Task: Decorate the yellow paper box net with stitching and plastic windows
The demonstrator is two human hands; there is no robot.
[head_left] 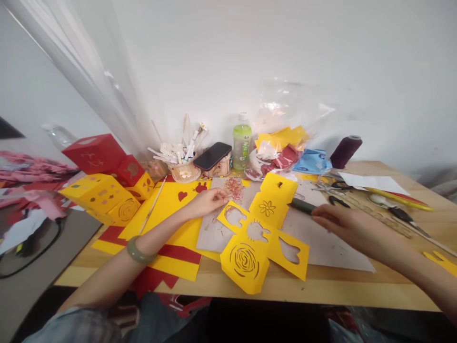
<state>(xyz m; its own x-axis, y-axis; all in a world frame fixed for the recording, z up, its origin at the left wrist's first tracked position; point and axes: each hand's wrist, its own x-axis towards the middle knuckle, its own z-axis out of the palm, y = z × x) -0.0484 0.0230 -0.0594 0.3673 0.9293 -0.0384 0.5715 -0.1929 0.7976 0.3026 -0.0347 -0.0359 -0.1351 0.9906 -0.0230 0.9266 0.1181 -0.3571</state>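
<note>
"Main piece?"
"Grey sheet (332, 250) mid-frame; yellow cut-out (273, 242) spread over it. Right hand (333, 219): fingers wrapped round a dark-handled tool (302, 206), end beside the upper flap. Left hand (210, 201): fingers narrow, can't tell if pinching anything."
"Good technique?"
"I'd brace the card flat, go gently round thin petals."
"Around?"
"Boxes (103, 186) stacked left, bottle (242, 145) upper centre, phone (213, 156) beside it. Red scraps (234, 189) by the left hand could get under the card."

Dark tool (303, 206) partly hidden by right fingers (323, 220).
</note>
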